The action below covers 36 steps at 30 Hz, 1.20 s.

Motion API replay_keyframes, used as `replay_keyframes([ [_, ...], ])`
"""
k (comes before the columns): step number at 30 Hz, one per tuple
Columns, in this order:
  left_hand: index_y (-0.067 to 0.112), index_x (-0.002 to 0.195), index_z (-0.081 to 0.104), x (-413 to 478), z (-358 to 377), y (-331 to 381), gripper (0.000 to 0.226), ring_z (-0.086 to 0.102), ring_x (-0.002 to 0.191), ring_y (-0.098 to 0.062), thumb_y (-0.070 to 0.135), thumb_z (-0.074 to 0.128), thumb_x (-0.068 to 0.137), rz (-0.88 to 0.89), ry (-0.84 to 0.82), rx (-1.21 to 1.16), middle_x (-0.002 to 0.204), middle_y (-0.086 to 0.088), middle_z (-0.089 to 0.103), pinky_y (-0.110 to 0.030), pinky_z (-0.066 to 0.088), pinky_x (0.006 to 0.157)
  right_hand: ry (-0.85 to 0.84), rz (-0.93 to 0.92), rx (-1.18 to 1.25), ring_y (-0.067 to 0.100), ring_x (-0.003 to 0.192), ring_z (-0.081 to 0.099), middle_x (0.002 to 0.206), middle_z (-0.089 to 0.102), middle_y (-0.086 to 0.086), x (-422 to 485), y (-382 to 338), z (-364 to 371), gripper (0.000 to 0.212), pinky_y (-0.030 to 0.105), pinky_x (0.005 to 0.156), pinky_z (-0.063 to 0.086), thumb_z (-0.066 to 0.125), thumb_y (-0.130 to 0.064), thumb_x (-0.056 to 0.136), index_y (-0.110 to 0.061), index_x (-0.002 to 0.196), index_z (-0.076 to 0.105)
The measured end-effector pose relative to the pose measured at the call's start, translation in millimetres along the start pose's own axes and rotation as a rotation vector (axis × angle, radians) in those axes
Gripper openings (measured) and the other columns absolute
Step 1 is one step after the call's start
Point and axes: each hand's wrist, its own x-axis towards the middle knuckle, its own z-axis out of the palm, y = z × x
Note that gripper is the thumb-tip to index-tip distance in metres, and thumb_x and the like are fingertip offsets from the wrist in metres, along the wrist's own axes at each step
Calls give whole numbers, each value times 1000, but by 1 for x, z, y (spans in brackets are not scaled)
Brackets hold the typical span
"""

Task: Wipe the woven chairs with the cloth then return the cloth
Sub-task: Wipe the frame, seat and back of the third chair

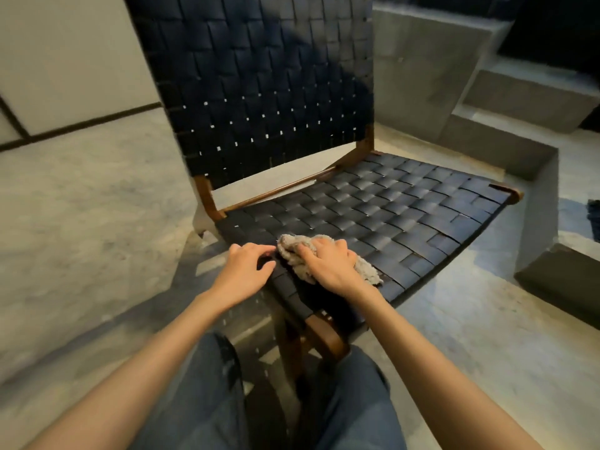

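Observation:
A woven chair (383, 203) with dark straps and a brown wooden frame stands in front of me, its tall back rising at the top. A crumpled grey cloth (292, 254) lies on the seat's near left corner. My right hand (328, 264) grips the cloth and presses it onto the straps. My left hand (246, 267) rests on the seat's left edge beside the cloth, fingers loosely bent and holding nothing.
Grey concrete steps (506, 102) rise to the right of the chair. A pale wall panel (65, 60) stands at the left. Bare concrete floor (81, 222) spreads around. A dark item (594, 219) lies at the right edge. My knees are below the seat.

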Motion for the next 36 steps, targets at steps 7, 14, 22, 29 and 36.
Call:
replay_keyframes([
  [7,27,140,43,6,5,-5,51,36,122,-23,39,56,92,-4,43,-82,128,-1,57,-37,34,102,-141,-120,153,22,121,46,124,50,-3,-5,3,-25,53,42,103,37,52,-50,92,-33,139,36],
  [14,33,115,56,42,23,-17,41,52,113,-22,44,65,77,-69,123,-312,112,7,65,-48,41,97,-37,-169,143,23,99,45,107,47,2,27,15,3,20,30,76,27,46,-23,94,-21,106,30],
  [22,19,110,59,67,28,-37,18,60,103,-10,14,56,93,-238,380,-680,105,5,63,-27,50,89,-24,-270,238,14,120,34,114,41,-5,76,6,33,25,22,89,26,47,-13,94,-17,119,43],
  [29,22,102,55,47,3,-34,10,59,106,-18,15,49,97,-265,497,-958,110,-5,62,-35,51,91,317,-467,239,14,117,38,121,57,-9,64,0,35,20,29,95,31,59,-25,92,-19,110,65],
  [36,14,110,57,20,-52,-40,16,60,91,-16,20,47,99,-283,598,-952,99,-4,62,-29,51,78,171,-539,385,-2,78,55,86,55,-18,43,-54,15,20,19,68,46,44,-18,100,-17,118,53],
])
